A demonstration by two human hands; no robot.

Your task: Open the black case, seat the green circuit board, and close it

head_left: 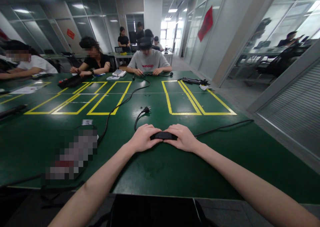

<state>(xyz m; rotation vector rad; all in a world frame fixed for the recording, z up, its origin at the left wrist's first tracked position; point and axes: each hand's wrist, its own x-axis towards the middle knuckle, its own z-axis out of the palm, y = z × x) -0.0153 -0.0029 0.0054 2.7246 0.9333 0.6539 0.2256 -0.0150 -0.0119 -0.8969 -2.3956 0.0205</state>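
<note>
A black power adapter (pixel 163 136) lies level between my two hands, low over the green table. My left hand (pixel 145 137) grips its left end, and my right hand (pixel 182 137) grips its right end, thumbs on the near side. Both hands are closed, and the fingers hide the ends of the adapter. Beyond my left hand, a black power plug (pixel 146 110) rests on the table, its short cord curving back toward that hand. Off to the right, a thin black cable (pixel 225 126) runs across the table from behind my right hand.
Yellow tape outlines (pixel 185 114) mark the green table (pixel 140 173). A blurred-out object (pixel 72 153) lies at left beside a small label (pixel 87 122). A long black cord (pixel 127 100) crosses toward a person (pixel 147 60) seated opposite. A folded black tripod-like item (pixel 192 80) lies far right.
</note>
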